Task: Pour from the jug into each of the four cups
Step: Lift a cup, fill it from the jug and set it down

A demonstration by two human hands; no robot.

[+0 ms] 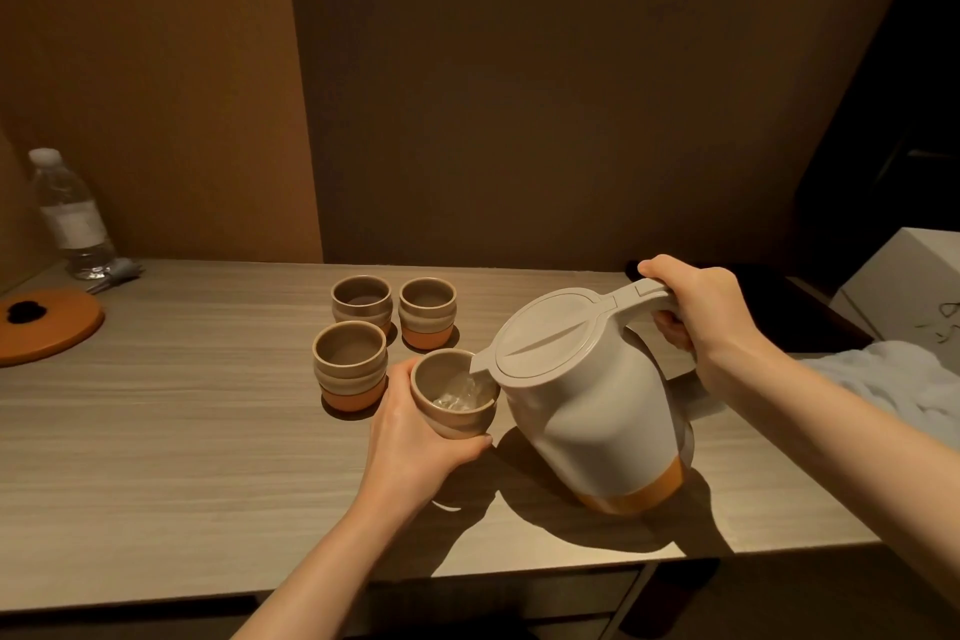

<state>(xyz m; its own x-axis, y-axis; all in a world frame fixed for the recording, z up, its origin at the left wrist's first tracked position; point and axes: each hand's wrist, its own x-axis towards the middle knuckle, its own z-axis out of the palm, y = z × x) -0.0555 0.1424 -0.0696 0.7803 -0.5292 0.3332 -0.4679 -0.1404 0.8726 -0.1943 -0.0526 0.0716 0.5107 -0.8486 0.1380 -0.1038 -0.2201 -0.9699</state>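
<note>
A beige jug (592, 405) with an orange base and a flat lid is tilted to the left, lifted off the table. My right hand (698, 312) grips its handle. Its spout hangs over a beige cup (452, 403) that my left hand (410, 437) holds just above the table. Clear water streams into this cup and pools at its bottom. Three more beige cups with orange bases stand upright behind it: one at the near left (349, 364), one at the far left (361, 301), one at the far right (427, 309).
The wooden table (182, 431) ends at a front edge near me. At the far left stand a clear water bottle (70, 218) and an orange round tray (47, 327). A white cloth (893, 385) and a white box (904, 291) lie at the right.
</note>
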